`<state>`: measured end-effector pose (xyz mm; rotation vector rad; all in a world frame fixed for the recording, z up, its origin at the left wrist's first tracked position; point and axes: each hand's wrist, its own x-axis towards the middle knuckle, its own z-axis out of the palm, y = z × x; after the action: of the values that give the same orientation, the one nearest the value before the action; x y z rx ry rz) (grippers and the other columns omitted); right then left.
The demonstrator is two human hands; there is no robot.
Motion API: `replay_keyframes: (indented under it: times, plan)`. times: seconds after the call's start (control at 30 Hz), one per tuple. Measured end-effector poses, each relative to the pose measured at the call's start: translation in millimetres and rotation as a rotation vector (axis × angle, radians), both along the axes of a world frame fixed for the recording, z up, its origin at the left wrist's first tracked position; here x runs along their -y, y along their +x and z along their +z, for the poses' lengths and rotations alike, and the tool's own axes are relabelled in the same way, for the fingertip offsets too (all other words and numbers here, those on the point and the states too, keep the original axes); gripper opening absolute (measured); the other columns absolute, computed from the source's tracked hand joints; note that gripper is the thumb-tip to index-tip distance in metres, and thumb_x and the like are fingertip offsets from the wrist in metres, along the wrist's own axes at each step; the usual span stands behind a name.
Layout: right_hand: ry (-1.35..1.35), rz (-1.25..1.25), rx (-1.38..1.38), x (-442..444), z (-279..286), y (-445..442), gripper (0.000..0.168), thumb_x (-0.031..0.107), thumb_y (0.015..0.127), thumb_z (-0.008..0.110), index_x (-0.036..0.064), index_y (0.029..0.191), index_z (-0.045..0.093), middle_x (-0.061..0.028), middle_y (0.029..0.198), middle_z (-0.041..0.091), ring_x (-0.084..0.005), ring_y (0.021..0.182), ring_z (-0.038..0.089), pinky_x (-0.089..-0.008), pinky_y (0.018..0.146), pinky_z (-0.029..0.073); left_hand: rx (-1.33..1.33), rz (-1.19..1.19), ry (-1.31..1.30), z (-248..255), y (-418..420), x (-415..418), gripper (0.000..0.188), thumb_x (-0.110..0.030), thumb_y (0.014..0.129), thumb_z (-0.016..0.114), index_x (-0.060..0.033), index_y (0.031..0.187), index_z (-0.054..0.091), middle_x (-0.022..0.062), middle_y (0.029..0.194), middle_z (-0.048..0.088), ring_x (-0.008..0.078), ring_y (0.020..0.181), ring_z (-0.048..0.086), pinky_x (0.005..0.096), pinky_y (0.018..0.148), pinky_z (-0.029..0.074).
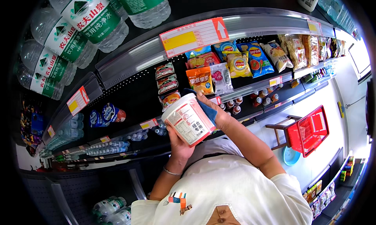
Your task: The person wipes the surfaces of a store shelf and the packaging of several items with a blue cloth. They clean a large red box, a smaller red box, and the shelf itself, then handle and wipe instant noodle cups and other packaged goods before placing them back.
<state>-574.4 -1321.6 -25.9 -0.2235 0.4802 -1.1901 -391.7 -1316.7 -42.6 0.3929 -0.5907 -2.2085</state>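
A white plastic tub with a pink label bearing writing is held up in front of my chest. From below and on its left side, my left hand grips it, a bracelet around the wrist. A dark blue cloth is in my right hand, pressed against the tub's right side near the rim. Part of the cloth is hidden behind the tub. Just beyond the tub, small packaged snacks and an orange snack bag stand on a black shelf.
Large water bottles crowd the upper shelf. A clear shelf-edge strip carries price tags. Chip bags fill the shelf at right. A red shopping basket rests on a wooden stool, beside a blue basin on the floor.
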Motion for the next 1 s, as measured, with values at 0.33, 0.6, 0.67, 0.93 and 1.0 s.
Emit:
replay_keyframes:
  times: [0.33, 0.6, 0.67, 0.93, 1.0]
  plan:
    - [-0.303, -0.532, -1.059, -24.1, 6.7, 21.9, 0.075, 0.049, 0.106, 0.046, 0.0, 0.157, 0.022, -0.0222, 0.144, 0.047, -0.0284, 0.132, 0.049, -0.0364, 0.109, 0.038, 0.582, 0.268, -0.56, 7.7, -8.0, -1.9, 0.06, -0.043, 0.107, 0.049, -0.0008, 0.148, 0.038, 0.0132, 0.14, 0.053, 0.0205, 0.128, 0.054, 0.0369, 0.109, 0.043]
    - [-0.268, -0.319, -0.601, -26.1, 12.8, 11.3, 0.077, 0.054, 0.106, 0.044, 0.001, 0.159, 0.023, -0.0136, 0.143, 0.048, -0.0177, 0.129, 0.046, -0.0288, 0.109, 0.036, 0.204, 0.017, -0.158, 2.7, 8.4, -7.5, 0.07, -0.061, 0.102, 0.043, -0.0108, 0.151, 0.039, 0.0085, 0.147, 0.052, 0.0226, 0.136, 0.051, 0.0436, 0.115, 0.039]
    - [-0.298, -0.32, -0.482, -25.7, 10.9, 11.5, 0.077, 0.054, 0.106, 0.044, 0.001, 0.159, 0.024, -0.0132, 0.142, 0.049, -0.0162, 0.128, 0.046, -0.0271, 0.107, 0.037, 0.026, -0.019, -0.058, -3.4, 10.2, -8.1, 0.073, -0.065, 0.101, 0.042, -0.0118, 0.151, 0.04, 0.0079, 0.148, 0.052, 0.0222, 0.136, 0.05, 0.0435, 0.116, 0.038]
    - [-0.384, -0.655, -1.088, -28.8, 8.2, 26.8, 0.066, 0.04, 0.106, 0.051, -0.003, 0.151, 0.03, -0.0223, 0.139, 0.049, -0.0303, 0.132, 0.047, -0.0374, 0.112, 0.036, 0.572, 0.105, -0.329, 8.4, 9.2, -7.0, 0.075, -0.063, 0.104, 0.035, -0.0038, 0.15, 0.037, 0.0093, 0.144, 0.053, 0.02, 0.133, 0.052, 0.0391, 0.112, 0.042]
    - [-0.426, -0.686, -1.291, -32.8, 12.4, 32.8, 0.065, 0.037, 0.105, 0.051, -0.004, 0.151, 0.03, -0.0272, 0.144, 0.044, -0.0401, 0.135, 0.045, -0.0412, 0.114, 0.034, 0.525, 0.13, -0.37, 1.8, 9.9, -6.2, 0.071, -0.057, 0.106, 0.038, -0.0031, 0.152, 0.034, 0.01, 0.147, 0.05, 0.0222, 0.133, 0.052, 0.04, 0.112, 0.042]
